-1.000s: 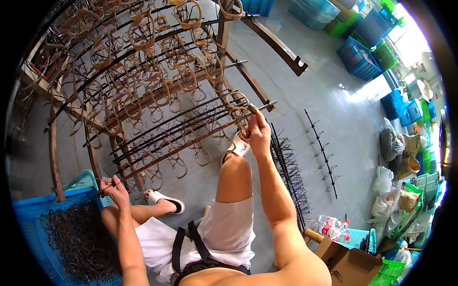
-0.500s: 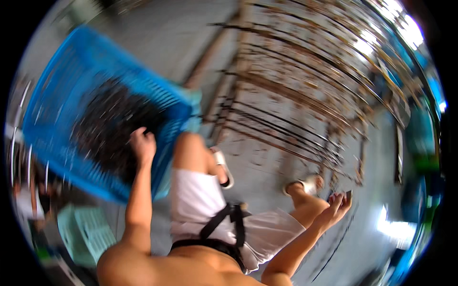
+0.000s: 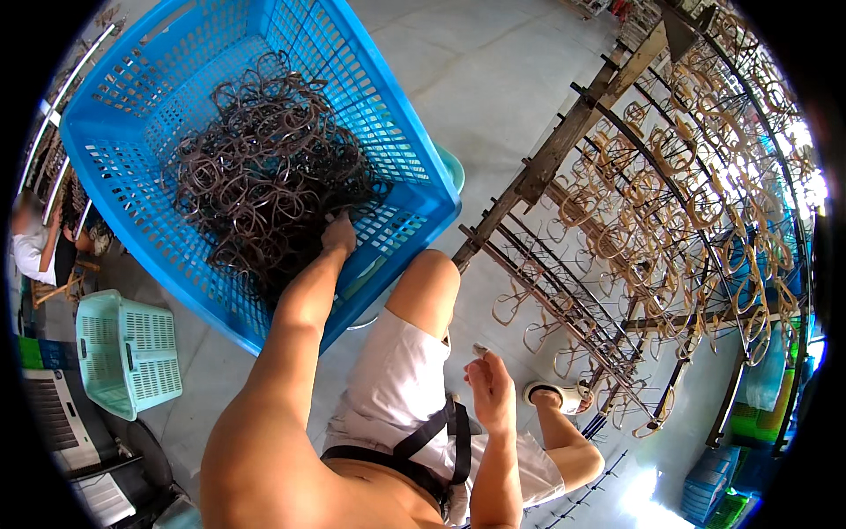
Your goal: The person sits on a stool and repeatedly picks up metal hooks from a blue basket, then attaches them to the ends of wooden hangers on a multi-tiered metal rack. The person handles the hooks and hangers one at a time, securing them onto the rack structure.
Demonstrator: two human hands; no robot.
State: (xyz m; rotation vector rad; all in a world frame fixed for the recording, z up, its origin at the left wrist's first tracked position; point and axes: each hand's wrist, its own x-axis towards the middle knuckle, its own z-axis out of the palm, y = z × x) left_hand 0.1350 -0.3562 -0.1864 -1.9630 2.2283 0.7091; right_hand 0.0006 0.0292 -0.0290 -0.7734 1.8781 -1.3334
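1. The left hand is down in the near right part of a tangled heap of thin, dark, glossy loop-shaped frames. Its fingers are partly hidden there, so I cannot tell how far they are closed or whether they have hold of a frame.
2. The right hand is loosely curled above the person's lap, thumb and forefinger together on a small greyish piece, too small to identify.
3. The heap lies inside a large blue plastic basket with perforated walls, on the left, beside the person's knee.
4. On the right stands a brown rack of rough beams, its dark rods hung with many tan loop-shaped frames.
5. Judging by how things lie, much hanging is done: the upper rods look well filled. The low, near rods look more thinly hung, and the sizeable heap is loose, so plenty seems left.
6. A pale green plastic basket sits at near left; another person is at the far left edge.
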